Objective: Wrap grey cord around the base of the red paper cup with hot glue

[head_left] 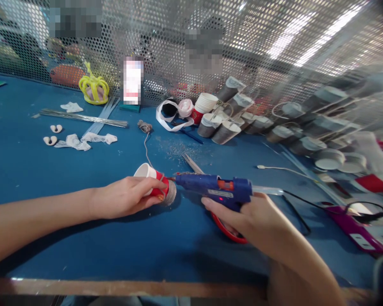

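My left hand grips a red and white paper cup lying on its side, its white mouth to the left. Grey cord is wound around the cup's base end, and a strand runs back to a small bundle of cord on the table. In my right hand is a blue hot glue gun with a clear glue stick in its rear and a small red light. Its nozzle points left, at or very near the cup's side. Red-handled scissors lie partly hidden beneath the gun.
Several cord-wrapped cups and stacked paper cups stand at the back right. A yellow basket, metal wires, white lace and a phone are back left. A purple power strip lies right, before a perforated screen.
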Demonstrator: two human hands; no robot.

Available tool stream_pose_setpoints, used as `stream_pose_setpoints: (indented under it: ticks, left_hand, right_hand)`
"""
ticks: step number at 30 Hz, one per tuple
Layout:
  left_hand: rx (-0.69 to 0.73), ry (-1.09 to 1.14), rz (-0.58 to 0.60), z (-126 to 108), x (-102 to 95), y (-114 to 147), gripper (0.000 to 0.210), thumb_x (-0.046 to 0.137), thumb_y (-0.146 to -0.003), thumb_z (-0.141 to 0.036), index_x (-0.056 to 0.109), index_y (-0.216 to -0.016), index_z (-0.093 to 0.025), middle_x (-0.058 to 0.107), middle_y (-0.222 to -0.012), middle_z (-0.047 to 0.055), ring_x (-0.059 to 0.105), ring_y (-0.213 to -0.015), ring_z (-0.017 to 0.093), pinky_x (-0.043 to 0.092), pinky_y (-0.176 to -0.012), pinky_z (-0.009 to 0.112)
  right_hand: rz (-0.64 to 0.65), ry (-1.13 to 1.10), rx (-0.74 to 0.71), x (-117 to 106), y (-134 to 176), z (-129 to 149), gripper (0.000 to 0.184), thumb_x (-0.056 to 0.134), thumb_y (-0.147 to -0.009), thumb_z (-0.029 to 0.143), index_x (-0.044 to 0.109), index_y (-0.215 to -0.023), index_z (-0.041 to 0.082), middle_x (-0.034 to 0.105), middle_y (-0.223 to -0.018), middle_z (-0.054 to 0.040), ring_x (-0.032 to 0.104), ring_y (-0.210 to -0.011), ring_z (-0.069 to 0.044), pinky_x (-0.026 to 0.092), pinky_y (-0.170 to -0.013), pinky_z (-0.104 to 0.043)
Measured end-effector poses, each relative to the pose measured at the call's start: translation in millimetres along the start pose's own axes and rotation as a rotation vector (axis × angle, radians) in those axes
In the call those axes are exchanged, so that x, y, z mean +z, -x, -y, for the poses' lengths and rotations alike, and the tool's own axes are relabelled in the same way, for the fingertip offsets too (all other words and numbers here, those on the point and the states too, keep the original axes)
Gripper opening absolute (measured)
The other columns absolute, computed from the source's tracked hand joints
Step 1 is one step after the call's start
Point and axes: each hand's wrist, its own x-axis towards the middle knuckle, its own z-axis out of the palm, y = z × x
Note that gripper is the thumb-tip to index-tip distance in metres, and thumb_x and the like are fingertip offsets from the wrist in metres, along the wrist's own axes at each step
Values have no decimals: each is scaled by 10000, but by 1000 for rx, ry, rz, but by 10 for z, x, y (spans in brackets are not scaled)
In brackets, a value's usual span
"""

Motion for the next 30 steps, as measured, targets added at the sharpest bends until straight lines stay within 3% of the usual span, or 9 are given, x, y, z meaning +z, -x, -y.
stream_pose_setpoints:
  ticks: [4, 10, 13, 19, 27, 30]
  left_hand:
    - [-4, 8, -6, 2, 0, -3, 185, 341, -968, -264, 432, -1068, -139, 692, -821, 64, 667, -673, 140, 508, -590, 207]
    - [7, -7, -6, -7, -1, -9, 205, 320, -973, -277, 438, -1057, -131, 693, -823, 74, 669, -688, 139, 508, -601, 202]
    - [-9, 9, -3, -5, -6, -15, 190, 319, -974, -267, 430, -1054, -135, 693, -813, 63, 665, -674, 128, 500, -590, 189]
    - [-31, 7, -2, 11, -5, -18, 192, 319, -975, -268, 419, -1067, -132, 690, -796, 51, 650, -623, 109, 474, -546, 163]
    - [-45, 39, 9, 15, -12, -14, 182, 331, -969, -260, 415, -1087, -150, 682, -773, 28, 668, -672, 116, 482, -570, 169]
    - [-64, 43, 12, 10, -13, -9, 193, 339, -967, -265, 413, -1105, -152, 692, -827, 43, 674, -699, 121, 490, -586, 175]
  right_hand:
    - [12, -5, -58, -21, 19, -28, 216, 546, -781, 395, 563, -639, 234, 465, -359, 53, 463, -306, -123, 368, -282, -223]
    - [17, 4, -45, -28, -4, 3, 162, 556, -767, 384, 616, -775, 234, 475, -374, 54, 472, -317, -132, 359, -281, -228]
    - [21, 23, -18, -14, 12, -14, 190, 550, -765, 410, 568, -697, 234, 455, -385, 55, 457, -329, -124, 369, -298, -222]
    - [-60, 59, -136, 1, 56, -46, 291, 566, -741, 383, 406, -549, 234, 409, -425, 56, 385, -356, -92, 338, -330, -224]
    - [-100, 146, -309, -4, 78, -108, 382, 568, -763, 345, 354, -466, 238, 338, -389, 60, 328, -339, -93, 290, -321, -244]
    - [-109, 130, -296, 1, 99, -100, 395, 562, -770, 350, 359, -451, 238, 342, -380, 54, 321, -334, -94, 266, -306, -247]
